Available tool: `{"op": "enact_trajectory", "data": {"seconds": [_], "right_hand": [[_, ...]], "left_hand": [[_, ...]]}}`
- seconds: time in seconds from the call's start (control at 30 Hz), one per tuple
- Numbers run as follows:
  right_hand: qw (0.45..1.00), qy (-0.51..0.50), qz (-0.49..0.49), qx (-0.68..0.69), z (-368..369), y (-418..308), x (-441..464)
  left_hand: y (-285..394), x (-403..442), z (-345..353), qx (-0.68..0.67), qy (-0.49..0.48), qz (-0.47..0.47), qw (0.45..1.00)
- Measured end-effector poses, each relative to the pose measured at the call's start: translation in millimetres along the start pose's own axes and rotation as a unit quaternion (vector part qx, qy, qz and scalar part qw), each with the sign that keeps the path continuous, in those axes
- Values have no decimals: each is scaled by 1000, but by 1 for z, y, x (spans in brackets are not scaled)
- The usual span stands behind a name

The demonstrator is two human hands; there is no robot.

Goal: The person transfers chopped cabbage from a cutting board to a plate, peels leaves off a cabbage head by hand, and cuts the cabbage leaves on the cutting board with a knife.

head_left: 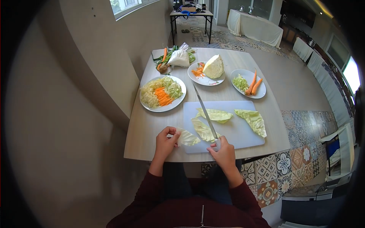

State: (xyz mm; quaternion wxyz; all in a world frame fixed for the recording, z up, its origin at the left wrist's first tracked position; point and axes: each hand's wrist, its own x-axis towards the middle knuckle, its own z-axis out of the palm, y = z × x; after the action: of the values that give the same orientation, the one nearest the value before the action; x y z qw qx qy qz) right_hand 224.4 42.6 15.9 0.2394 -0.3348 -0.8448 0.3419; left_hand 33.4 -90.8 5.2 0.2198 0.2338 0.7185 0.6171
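My left hand [166, 143] pinches a pale cabbage leaf [188, 137] by its left end, over the left edge of the white cutting board [243, 140]. In my right hand [223, 151] is a long knife [205, 111], gripped by its handle near the board's front edge. Its blade points away from me and crosses over two cabbage leaves. One of these leaves [203, 129] lies just left of the blade, and the other leaf [218, 115] sits behind it. A further cabbage leaf [253, 121] rests at the board's right side.
Behind the board stand a plate [164, 110] of shredded vegetables, a plate [207, 82] with a cabbage chunk [214, 67] and carrot shreds, and a plate [259, 96] with carrots [252, 84]. A white-filled plastic bag [178, 59] lies at the far left. A wall borders the table's left.
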Motion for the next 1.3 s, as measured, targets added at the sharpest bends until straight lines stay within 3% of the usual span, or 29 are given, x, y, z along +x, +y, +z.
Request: {"op": "enact_trajectory", "data": {"seconds": [0.33, 0.53, 0.93, 1.03, 1.13, 1.23, 1.3], "right_hand": [[998, 26, -25, -42, 14, 4, 4], [996, 84, 14, -9, -22, 0, 16], [985, 158, 63, -21, -62, 53, 37], [988, 150, 27, 2, -53, 68, 43], [973, 115, 133, 149, -43, 63, 46], [970, 46, 173, 167, -42, 53, 41], [963, 13, 190, 190, -37, 47, 37]], "left_hand": [[0, 2, 4, 10, -9, -6, 1000], [-6, 4, 5, 5, -15, -12, 1000], [2, 2, 17, -1, -40, -5, 999], [10, 3, 28, 1, -48, 0, 999], [23, 10, 42, 30, -60, 24, 997], [21, 24, 57, 146, -33, 114, 982], [11, 33, 63, 252, 43, 272, 928]]}}
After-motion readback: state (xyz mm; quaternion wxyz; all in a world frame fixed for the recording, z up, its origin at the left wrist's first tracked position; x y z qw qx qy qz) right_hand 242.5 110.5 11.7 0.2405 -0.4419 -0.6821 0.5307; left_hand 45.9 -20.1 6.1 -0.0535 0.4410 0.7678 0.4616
